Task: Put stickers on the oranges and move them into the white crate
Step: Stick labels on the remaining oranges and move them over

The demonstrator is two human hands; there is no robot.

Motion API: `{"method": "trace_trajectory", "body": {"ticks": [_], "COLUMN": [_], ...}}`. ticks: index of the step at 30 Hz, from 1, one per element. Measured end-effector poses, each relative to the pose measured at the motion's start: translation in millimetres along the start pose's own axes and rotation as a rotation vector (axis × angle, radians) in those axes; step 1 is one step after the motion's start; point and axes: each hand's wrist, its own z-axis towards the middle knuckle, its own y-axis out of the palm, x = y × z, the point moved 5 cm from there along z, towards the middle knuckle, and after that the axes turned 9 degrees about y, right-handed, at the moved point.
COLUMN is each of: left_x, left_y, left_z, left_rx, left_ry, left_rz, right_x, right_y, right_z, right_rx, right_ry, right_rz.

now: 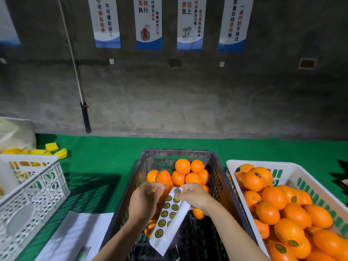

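Both my hands work over the black crate (pixel 222 187) on the green-covered table (pixel 105 157). My right hand (pixel 195 197) has its fingers curled around the top end of a white sticker sheet (pixel 170 221), which slants down toward my left forearm and carries two columns of round green-and-gold stickers (pixel 164 213). My left hand (pixel 145 199) sits just beside the sheet's upper edge, fingers bent inward with the fingertips pinched together near the top stickers; whether a sticker is already between them I cannot tell, since the tips are small and partly hidden. Unlabelled oranges (pixel 186 172) are heaped at the far end of the black crate, with a few more showing under my wrists. To my right, touching the black crate's side, the white crate (pixel 261 163) holds a deep pile of labelled oranges (pixel 273 206), several with the round label facing up. At my left stands another white lattice crate (pixel 35 189), with yellow foam sleeves (pixel 54 149) lying behind it and a pale bag (pixel 15 132) beyond those. White paper (pixel 75 234) lies on the table near my left elbow. Four banners (pixel 148 21) with Chinese text hang on the grey concrete wall (pixel 207 95).
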Motion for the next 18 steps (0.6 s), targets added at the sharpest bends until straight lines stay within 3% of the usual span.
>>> {"method": "trace_trajectory", "body": {"ticks": [3,5,10,13,18], "left_x": [-10.3,-21.9,-40.9,-51.3,-66.3], "left_y": [-5.4,-1.6,16.1,23.5,45.1], "left_z": [-3.8,-7.4,4.6,23.6,45.9], "left_rx": [0.089,0.078,-0.171,-0.216,-0.146], "left_ry": [-0.093,-0.181,-0.266,-0.317,-0.453], "left_rz": [-0.102,-0.113,0.036,0.116,-0.034], "right_x": [9.3,13.0,29.6,36.6,33.8], "right_y": [-8.7,-15.8,-3.0,-0.5,-2.8], "right_z": [4.3,7.4,5.3,10.1,16.6], "right_rx": [0.081,0.173,0.029,-0.030,0.011], "right_ry": [0.065,0.070,0.211,0.247,0.183], "right_rz": [-0.080,-0.291,-0.757,-0.803,-0.868]}}
